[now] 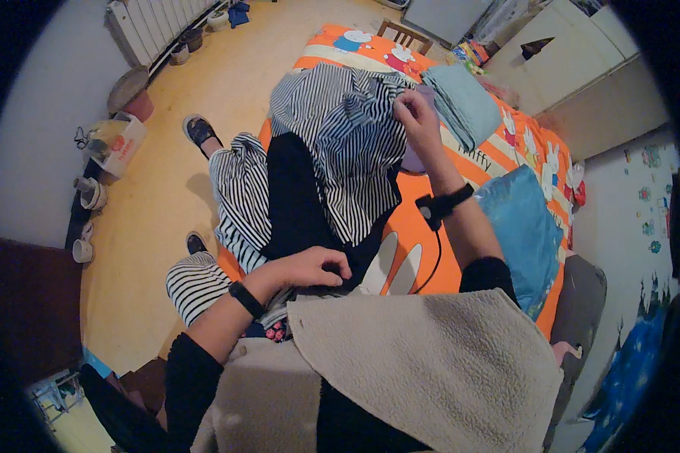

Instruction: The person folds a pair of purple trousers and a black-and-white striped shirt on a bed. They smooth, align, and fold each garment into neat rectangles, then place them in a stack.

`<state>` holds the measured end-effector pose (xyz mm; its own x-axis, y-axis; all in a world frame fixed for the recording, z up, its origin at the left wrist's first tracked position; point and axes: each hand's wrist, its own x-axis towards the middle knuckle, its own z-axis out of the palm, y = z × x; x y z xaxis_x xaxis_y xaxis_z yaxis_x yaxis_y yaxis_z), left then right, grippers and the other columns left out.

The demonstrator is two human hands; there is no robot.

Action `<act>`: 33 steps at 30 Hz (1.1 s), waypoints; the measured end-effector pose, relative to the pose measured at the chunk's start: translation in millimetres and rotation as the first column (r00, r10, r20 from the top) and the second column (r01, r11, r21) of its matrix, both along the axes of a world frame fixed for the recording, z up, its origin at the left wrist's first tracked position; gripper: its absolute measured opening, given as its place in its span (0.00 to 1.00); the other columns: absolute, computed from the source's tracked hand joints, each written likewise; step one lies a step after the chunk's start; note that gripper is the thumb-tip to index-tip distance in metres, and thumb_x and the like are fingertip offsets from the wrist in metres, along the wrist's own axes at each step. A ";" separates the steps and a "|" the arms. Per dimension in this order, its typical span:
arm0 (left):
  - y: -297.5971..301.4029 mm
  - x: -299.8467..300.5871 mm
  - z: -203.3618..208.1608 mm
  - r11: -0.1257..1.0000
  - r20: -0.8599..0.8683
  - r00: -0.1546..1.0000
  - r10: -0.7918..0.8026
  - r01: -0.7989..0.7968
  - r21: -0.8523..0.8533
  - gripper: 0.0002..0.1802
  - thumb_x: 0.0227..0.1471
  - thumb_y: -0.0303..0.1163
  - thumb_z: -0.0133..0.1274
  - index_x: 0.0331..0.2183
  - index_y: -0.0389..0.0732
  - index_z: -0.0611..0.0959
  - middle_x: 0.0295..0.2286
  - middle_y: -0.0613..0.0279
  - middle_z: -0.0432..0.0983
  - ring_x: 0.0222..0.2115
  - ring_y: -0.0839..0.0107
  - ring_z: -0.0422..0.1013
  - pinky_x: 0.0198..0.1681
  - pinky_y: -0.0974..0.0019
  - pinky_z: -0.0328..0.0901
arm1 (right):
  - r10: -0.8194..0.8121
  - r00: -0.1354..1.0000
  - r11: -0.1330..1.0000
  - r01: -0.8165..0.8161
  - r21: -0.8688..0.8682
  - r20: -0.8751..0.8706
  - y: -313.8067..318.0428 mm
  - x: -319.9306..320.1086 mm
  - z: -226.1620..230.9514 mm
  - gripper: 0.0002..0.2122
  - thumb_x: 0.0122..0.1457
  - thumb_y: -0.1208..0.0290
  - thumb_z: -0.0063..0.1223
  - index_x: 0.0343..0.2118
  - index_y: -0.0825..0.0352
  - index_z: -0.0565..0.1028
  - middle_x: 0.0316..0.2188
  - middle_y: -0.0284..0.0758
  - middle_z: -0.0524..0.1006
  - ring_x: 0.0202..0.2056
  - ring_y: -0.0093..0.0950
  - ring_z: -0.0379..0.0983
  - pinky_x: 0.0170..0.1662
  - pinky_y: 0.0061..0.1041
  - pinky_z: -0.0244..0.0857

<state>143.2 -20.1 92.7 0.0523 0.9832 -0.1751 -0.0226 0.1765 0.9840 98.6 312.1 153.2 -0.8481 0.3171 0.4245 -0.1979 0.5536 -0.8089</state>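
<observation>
A black-and-white striped garment (355,143) with dark parts lies spread and rumpled over the bed in front of me. My right hand (417,119) pinches a bunched piece of its striped cloth at the far right side. Near my lap, my left hand (313,268) lies over the black cloth (298,196), thumb and fingers curled together. What its fingertips hold, if anything, is hidden. Beside the right hand sits a folded grey-blue cloth (462,106), with a strip of lilac fabric (412,161) showing next to the garment.
An orange patterned bedspread (446,264) covers the bed. A shiny blue bundle (525,230) lies beside my right forearm. Striped trouser legs (238,185) and dark shoes (200,132) extend leftward. Pots and a white box (121,147) line the left wall; a wooden chair (404,35) stands beyond the bed.
</observation>
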 end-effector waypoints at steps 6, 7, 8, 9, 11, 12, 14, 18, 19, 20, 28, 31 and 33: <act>11.2 -43.9 43.1 0.696 -0.132 0.701 0.701 -0.632 0.341 0.26 0.41 0.23 0.60 0.46 0.40 0.73 0.40 0.62 0.67 0.28 0.77 0.69 0.29 0.74 0.67 | 0.284 0.955 0.937 -0.296 -0.189 -0.086 -57.6 37.3 11.8 0.04 0.59 0.76 0.50 0.36 0.68 0.71 0.36 0.30 0.70 0.39 0.19 0.67 0.46 0.19 0.61; 15.3 -52.9 51.5 0.604 -0.164 0.595 0.787 -0.686 0.405 0.31 0.40 0.23 0.61 0.49 0.40 0.71 0.39 0.61 0.67 0.26 0.77 0.68 0.29 0.74 0.67 | 0.317 0.945 0.939 -0.325 -0.114 -0.088 -66.5 40.0 14.3 0.04 0.60 0.76 0.50 0.37 0.68 0.71 0.38 0.30 0.70 0.41 0.19 0.66 0.47 0.19 0.61; 22.4 -60.0 58.8 0.537 -0.218 0.498 0.840 -0.699 0.472 0.35 0.39 0.25 0.62 0.52 0.41 0.69 0.43 0.55 0.67 0.28 0.74 0.71 0.30 0.71 0.68 | 0.345 0.934 0.937 -0.348 -0.027 -0.092 -74.6 40.8 17.2 0.05 0.61 0.76 0.49 0.38 0.68 0.71 0.40 0.30 0.69 0.43 0.19 0.66 0.48 0.20 0.60; 35.0 -66.5 64.8 0.498 -0.327 0.376 0.867 -0.670 0.550 0.33 0.41 0.26 0.61 0.52 0.41 0.70 0.42 0.53 0.69 0.30 0.72 0.73 0.31 0.70 0.68 | 0.421 0.906 0.900 -0.423 -0.108 -0.042 -82.1 41.1 19.6 0.05 0.60 0.76 0.50 0.38 0.68 0.71 0.44 0.32 0.68 0.47 0.21 0.65 0.52 0.21 0.59; 53.4 -80.2 74.9 0.482 -0.350 0.332 0.876 -0.614 0.625 0.27 0.44 0.28 0.58 0.49 0.39 0.73 0.37 0.50 0.74 0.31 0.68 0.76 0.31 0.67 0.69 | 0.536 0.843 0.838 -0.528 -0.138 0.032 -87.9 41.2 23.9 0.06 0.60 0.76 0.49 0.39 0.68 0.72 0.48 0.33 0.68 0.49 0.21 0.65 0.51 0.21 0.60; 58.6 -84.1 78.0 0.553 -0.342 0.435 0.833 -0.665 0.501 0.22 0.46 0.29 0.56 0.46 0.38 0.75 0.32 0.49 0.76 0.30 0.66 0.77 0.30 0.65 0.70 | 0.581 0.813 0.810 -0.572 -0.129 0.040 -85.7 40.6 24.5 0.07 0.60 0.75 0.49 0.40 0.68 0.72 0.48 0.33 0.69 0.48 0.21 0.66 0.50 0.21 0.61; 51.6 -93.6 81.6 0.529 -0.220 0.486 0.846 -0.816 0.232 0.13 0.50 0.27 0.49 0.40 0.35 0.77 0.23 0.57 0.76 0.17 0.71 0.73 0.21 0.68 0.68 | 0.486 0.874 0.854 -0.466 -0.230 0.033 -67.8 43.2 21.7 0.08 0.61 0.74 0.48 0.42 0.67 0.72 0.46 0.33 0.72 0.47 0.21 0.68 0.48 0.22 0.63; 12.8 -124.8 85.0 0.364 0.157 0.381 0.911 -0.923 0.127 0.10 0.57 0.26 0.45 0.40 0.36 0.77 0.27 0.62 0.77 0.22 0.73 0.74 0.25 0.71 0.69 | 0.149 0.976 0.937 -0.089 -0.337 0.157 -3.7 55.1 -11.8 0.11 0.61 0.73 0.47 0.46 0.66 0.73 0.39 0.31 0.77 0.41 0.21 0.73 0.44 0.22 0.67; 5.7 -130.4 83.8 0.320 0.327 0.353 0.876 -0.935 0.152 0.11 0.57 0.25 0.44 0.41 0.36 0.77 0.29 0.62 0.78 0.26 0.73 0.74 0.30 0.70 0.70 | 0.113 0.970 0.937 -0.032 -0.348 0.215 5.6 63.3 -29.4 0.11 0.60 0.73 0.48 0.45 0.67 0.74 0.38 0.31 0.77 0.39 0.22 0.73 0.42 0.22 0.67; -0.3 -136.5 82.9 0.271 0.496 0.316 0.808 -0.949 0.163 0.11 0.58 0.24 0.43 0.42 0.36 0.77 0.32 0.62 0.78 0.30 0.72 0.75 0.34 0.70 0.70 | 0.078 0.959 0.934 0.025 -0.356 0.272 12.6 70.3 -47.4 0.10 0.59 0.73 0.50 0.43 0.67 0.74 0.37 0.31 0.77 0.38 0.22 0.73 0.41 0.23 0.67; -42.9 -146.4 94.5 0.362 0.674 0.484 0.558 -0.873 0.327 0.15 0.61 0.30 0.40 0.46 0.36 0.76 0.41 0.60 0.77 0.40 0.70 0.73 0.46 0.66 0.68 | -0.168 0.925 0.983 0.183 -0.013 0.341 -5.6 109.9 -129.8 0.11 0.55 0.76 0.53 0.42 0.66 0.76 0.32 0.36 0.76 0.36 0.28 0.74 0.42 0.25 0.67; -68.6 -139.2 113.9 0.346 0.750 0.432 0.501 -0.894 0.284 0.19 0.62 0.35 0.38 0.49 0.37 0.75 0.43 0.57 0.76 0.44 0.65 0.72 0.50 0.63 0.65 | -0.085 0.935 0.995 0.062 0.078 0.345 -20.8 110.9 -130.6 0.15 0.55 0.76 0.53 0.47 0.64 0.73 0.37 0.37 0.74 0.38 0.29 0.73 0.44 0.26 0.67; -82.5 -123.7 122.4 0.286 0.755 0.424 0.500 -0.904 0.318 0.21 0.62 0.37 0.37 0.49 0.36 0.74 0.44 0.56 0.75 0.45 0.64 0.71 0.51 0.62 0.64 | 0.034 0.928 0.999 -0.041 0.011 0.371 -32.1 106.5 -130.7 0.18 0.54 0.75 0.53 0.50 0.63 0.71 0.44 0.38 0.72 0.46 0.34 0.71 0.50 0.30 0.65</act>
<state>19.5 -102.6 215.0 -0.8568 0.4502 0.2516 -0.2249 -0.7652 0.6032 205.1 280.0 22.5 -0.9573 0.2772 0.0825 0.0936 0.5667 -0.8186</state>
